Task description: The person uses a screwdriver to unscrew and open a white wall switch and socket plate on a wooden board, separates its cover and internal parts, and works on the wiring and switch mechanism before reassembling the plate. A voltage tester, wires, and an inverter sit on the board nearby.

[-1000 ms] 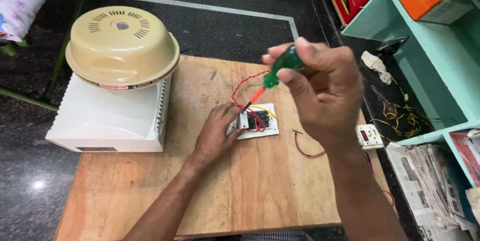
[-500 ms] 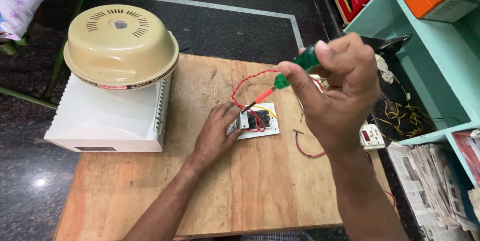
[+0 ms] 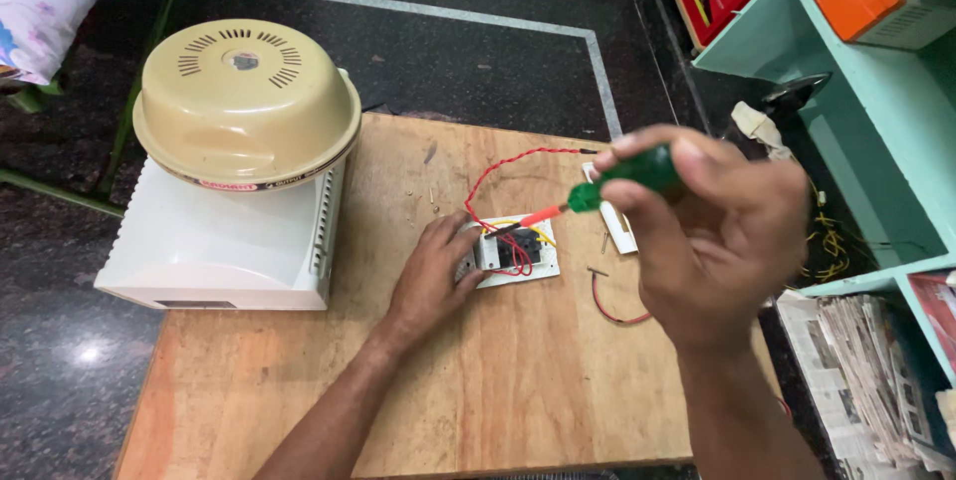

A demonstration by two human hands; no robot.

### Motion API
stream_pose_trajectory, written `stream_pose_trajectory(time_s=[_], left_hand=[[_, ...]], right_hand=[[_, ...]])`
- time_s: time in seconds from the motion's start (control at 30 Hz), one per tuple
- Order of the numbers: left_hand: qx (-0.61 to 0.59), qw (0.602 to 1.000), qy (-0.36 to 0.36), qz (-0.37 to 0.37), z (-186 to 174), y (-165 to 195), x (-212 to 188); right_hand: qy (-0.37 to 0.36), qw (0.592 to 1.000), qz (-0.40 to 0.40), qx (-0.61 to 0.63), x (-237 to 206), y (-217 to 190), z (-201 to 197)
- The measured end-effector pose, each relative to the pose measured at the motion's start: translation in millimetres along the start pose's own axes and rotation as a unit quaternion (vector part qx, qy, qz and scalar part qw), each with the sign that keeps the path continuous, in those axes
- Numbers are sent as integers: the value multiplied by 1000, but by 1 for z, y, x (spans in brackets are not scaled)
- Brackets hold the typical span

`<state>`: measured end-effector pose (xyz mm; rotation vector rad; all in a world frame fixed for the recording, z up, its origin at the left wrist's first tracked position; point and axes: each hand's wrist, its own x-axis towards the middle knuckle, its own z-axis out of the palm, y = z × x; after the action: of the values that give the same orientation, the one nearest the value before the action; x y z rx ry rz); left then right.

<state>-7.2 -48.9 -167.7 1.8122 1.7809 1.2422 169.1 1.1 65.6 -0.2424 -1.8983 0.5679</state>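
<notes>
The right hand (image 3: 717,241) is raised above the wooden worktop (image 3: 518,390), its grip wrapped closed around the green plastic handle of a small screwdriver (image 3: 622,176). The tool's long axis slopes down and to the left: the handle sits high in the fingers, and the orange-red shaft points toward the small white switch plate with red, yellow and black wires (image 3: 518,256), which lies flat near the middle of the worktop. So the plate lies below and to the left of the right-hand grip, along the line of the shaft. Whether the tip touches the plate or hangs just above it cannot be told from this view.

The left hand (image 3: 433,276) is the nearer one to the plate: it lies palm down on the worktop with its fingertips pressed against the plate's left edge, pinning it rather than closing round it.

A twisted red wire (image 3: 498,169) arcs from the plate toward the far side. A short loose red wire (image 3: 612,306) lies just right of the plate. At the far left stands a white box (image 3: 214,246) with a beige domed vented cover (image 3: 244,102) on top.
</notes>
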Motion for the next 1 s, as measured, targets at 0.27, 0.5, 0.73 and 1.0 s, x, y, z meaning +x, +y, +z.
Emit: stream_pose_trajectory(time_s=[0.27, 0.5, 0.73, 1.0], left_hand=[[-6, 1000, 1, 5, -2, 2, -2], [-6, 1000, -2, 7, -3, 2, -3], [-6, 1000, -2, 2, -4, 3, -1], [-10, 1000, -3, 2, -4, 5, -1]], right_hand=[[40, 999, 3, 3, -24, -17, -14], [46, 999, 16, 17, -23, 1, -5], [66, 997, 29, 21, -29, 8, -1], [93, 995, 36, -6, -32, 11, -1]])
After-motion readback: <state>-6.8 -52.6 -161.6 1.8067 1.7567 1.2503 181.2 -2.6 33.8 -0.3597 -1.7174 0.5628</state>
